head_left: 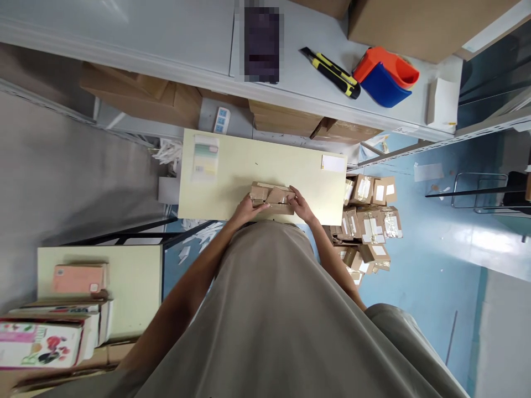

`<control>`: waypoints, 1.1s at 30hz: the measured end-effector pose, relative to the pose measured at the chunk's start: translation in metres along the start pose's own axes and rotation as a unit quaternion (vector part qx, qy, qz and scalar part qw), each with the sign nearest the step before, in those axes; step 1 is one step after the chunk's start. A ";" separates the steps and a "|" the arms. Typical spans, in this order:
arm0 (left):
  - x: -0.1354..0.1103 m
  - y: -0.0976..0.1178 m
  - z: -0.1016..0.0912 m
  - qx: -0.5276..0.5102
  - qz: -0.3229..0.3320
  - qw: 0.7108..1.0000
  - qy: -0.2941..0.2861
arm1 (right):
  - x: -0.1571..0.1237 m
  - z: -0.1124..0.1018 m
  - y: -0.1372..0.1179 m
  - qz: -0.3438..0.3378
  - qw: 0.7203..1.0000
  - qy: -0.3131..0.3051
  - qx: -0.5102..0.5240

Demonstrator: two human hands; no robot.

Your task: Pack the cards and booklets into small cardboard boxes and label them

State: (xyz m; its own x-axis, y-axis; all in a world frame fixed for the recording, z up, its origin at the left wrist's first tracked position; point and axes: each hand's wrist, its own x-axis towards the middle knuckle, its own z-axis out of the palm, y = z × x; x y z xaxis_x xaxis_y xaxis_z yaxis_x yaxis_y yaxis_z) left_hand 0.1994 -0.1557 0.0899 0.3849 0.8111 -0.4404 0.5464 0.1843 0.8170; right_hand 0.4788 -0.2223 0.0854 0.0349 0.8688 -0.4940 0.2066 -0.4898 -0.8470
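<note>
A small brown cardboard box (pixel 271 209) lies at the near edge of a pale yellow table (pixel 236 155), its top flaps partly raised. My left hand (pixel 245 210) grips the box's left end, with the thumb along its near side. At the right end, my right hand (pixel 302 205) has its fingers bent over a flap and the corner. A pale printed booklet or pad (pixel 205 159) lies at the table's left, and a white label sheet (pixel 333 163) at its far right corner. The inside of the box is hidden.
On the grey shelf (pixel 166 61) beyond lie a yellow-black utility knife (pixel 332 72) and an orange-blue tape dispenser (pixel 385 76). Taped cartons (pixel 371 224) are piled on the floor at right. A side table (pixel 133 293) at lower left carries flat printed boxes (pixel 41 342).
</note>
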 end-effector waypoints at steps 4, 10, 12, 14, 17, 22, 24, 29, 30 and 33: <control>0.007 -0.005 0.011 0.060 -0.062 0.996 0.028 | 0.011 0.008 0.006 0.013 0.999 0.028 -0.044; 0.028 0.003 0.012 0.064 -0.123 0.987 0.084 | 0.033 0.010 -0.005 0.072 0.993 0.096 -0.002; 0.030 0.008 0.013 0.039 -0.090 0.989 0.111 | 0.033 0.009 -0.007 0.052 0.994 0.093 0.016; 0.027 0.011 0.014 0.022 -0.048 0.991 0.127 | 0.027 0.008 -0.007 0.027 0.996 0.082 0.027; 0.020 0.014 0.011 0.015 -0.009 0.992 0.124 | 0.015 0.009 -0.005 0.005 0.997 0.065 0.030; 0.015 0.017 0.008 0.052 -0.021 0.991 0.123 | 0.005 0.012 -0.005 0.002 0.998 0.055 0.026; 0.015 0.018 0.008 0.063 -0.029 0.989 0.130 | 0.006 0.012 -0.005 -0.001 0.998 0.059 0.026; 0.013 0.020 0.006 0.083 -0.027 0.987 0.132 | 0.012 0.010 -0.003 0.006 0.998 0.062 0.021; 0.013 0.019 0.005 0.083 -0.019 0.987 0.137 | 0.013 0.010 -0.002 0.006 0.998 0.061 0.017; 0.014 0.019 0.004 0.070 -0.005 0.986 0.150 | 0.017 0.008 -0.003 0.004 0.998 0.066 -0.018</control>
State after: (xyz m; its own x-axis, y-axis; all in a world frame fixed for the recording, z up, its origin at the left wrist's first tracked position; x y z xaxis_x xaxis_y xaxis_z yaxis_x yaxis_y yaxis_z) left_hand 0.2179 -0.1428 0.0982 0.1535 0.9413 -0.3007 0.6547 0.1310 0.7444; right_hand 0.4713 -0.2068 0.0786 0.1645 0.8680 -0.4686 0.2399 -0.4960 -0.8345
